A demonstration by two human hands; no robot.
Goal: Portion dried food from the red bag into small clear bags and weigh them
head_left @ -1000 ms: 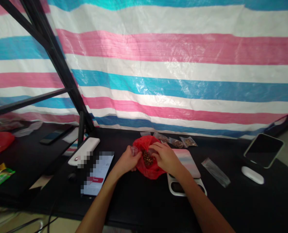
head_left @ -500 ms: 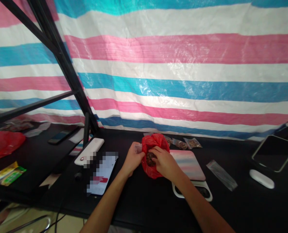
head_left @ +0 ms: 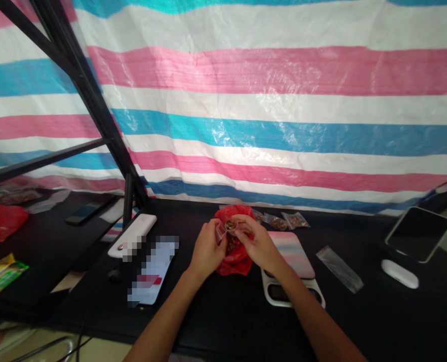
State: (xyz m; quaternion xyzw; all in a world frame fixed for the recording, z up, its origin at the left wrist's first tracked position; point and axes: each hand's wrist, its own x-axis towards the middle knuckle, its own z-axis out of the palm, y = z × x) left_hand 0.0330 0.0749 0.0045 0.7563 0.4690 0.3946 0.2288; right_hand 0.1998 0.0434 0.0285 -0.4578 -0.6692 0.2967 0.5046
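Observation:
My left hand (head_left: 207,250) is closed on a small clear plastic bag (head_left: 220,232), whose mouth faces my right hand. The fingers of my right hand (head_left: 260,245) are pinched at that mouth, around some small brown dried pieces (head_left: 230,225). Exactly how many pieces they hold is hidden. Directly below both hands, a red plastic bag (head_left: 235,266) lies open with more brown pieces inside. Just to the right, a kitchen scale (head_left: 293,256) with a shiny pinkish plate is partly covered by my right forearm.
Small filled clear bags (head_left: 296,220) lie behind the scale. To the right are flat clear bags (head_left: 340,269), a white case (head_left: 399,274) and a dark-screened device (head_left: 418,234). A phone (head_left: 157,271) and a white power bank (head_left: 133,235) lie left, near a black frame post (head_left: 95,108).
My right hand has lifted out of the red bag and moved up to the clear bag's mouth. The clear bag now shows between both hands. The view has shifted slightly.

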